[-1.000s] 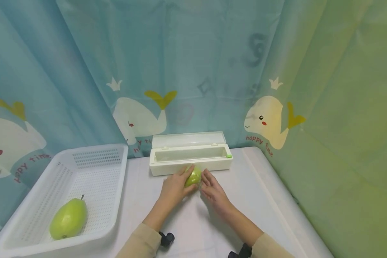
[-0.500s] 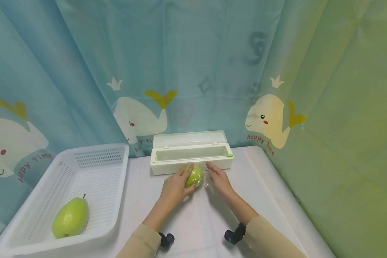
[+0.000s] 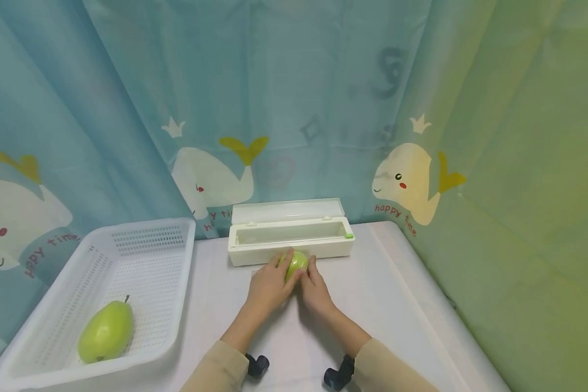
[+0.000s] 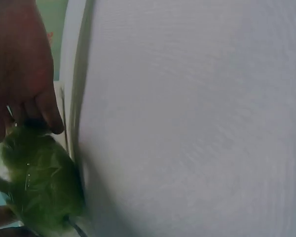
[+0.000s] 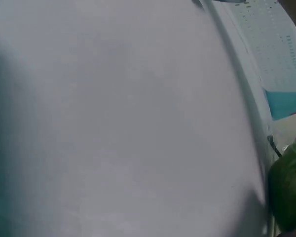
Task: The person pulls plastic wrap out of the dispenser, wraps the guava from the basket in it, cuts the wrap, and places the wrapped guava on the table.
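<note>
A green pear [image 3: 298,263] wrapped in clear cling film lies in front of the white box. My left hand [image 3: 268,287] grips it from the left, fingers over the top and thumb on the near side. Against the pear's right side rests my right hand [image 3: 317,292], its fingers nearly straight where they touch the film. Creases in the film show on the pear [image 4: 42,182] in the left wrist view, where its dark stem points down and the right hand [image 4: 22,59] reaches in from above. Only part of the pear [image 5: 288,190] appears at the right wrist view's edge.
Behind the hands stands a white lidded box [image 3: 291,251], lid raised, with a small green piece [image 3: 349,236] at its right end. To the left, a white perforated basket [image 3: 188,283] holds another green pear [image 3: 106,332]. Whale-print curtains [image 3: 313,109] rise behind the table.
My right hand moved slightly away to the right, exposing loose film at the pear's side, then came back against it. The film end is now hidden. My left hand has kept its grip.
</note>
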### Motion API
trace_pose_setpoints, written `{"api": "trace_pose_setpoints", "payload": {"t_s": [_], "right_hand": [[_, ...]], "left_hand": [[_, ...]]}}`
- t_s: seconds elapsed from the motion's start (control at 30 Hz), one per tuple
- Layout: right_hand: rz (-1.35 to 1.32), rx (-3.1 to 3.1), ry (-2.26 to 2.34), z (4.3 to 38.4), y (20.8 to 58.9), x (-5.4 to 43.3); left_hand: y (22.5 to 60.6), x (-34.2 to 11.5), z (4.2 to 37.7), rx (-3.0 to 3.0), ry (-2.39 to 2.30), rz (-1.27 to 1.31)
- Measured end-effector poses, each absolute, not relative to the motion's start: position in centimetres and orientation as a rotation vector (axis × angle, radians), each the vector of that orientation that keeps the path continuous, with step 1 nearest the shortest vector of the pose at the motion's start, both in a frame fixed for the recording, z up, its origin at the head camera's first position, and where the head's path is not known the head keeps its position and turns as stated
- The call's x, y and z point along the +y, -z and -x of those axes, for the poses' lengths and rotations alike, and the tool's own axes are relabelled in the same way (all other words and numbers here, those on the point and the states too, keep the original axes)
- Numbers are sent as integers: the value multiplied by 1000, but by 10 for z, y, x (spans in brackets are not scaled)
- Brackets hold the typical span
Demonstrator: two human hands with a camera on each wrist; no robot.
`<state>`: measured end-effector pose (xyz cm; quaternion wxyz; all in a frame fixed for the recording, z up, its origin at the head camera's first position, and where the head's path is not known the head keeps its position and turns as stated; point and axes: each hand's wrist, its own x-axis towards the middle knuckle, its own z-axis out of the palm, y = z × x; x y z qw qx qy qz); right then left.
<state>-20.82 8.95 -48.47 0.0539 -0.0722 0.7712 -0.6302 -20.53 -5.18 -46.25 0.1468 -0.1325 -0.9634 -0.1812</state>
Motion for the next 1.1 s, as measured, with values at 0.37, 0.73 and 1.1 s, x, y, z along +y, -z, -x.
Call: {"api": "trace_pose_setpoints", "payload": {"t_s": [0.37,0.73,1.1], "right_hand": [[357,2270,1769,180,488,88],[659,2572,1287,161,486,82],[932,2707,937,145,480,72]], "left_hand": [[462,-48,208,-2733,445,340],[459,-53,204,-2765,497,318],[453,-50,205,-2819,590,285]]}}
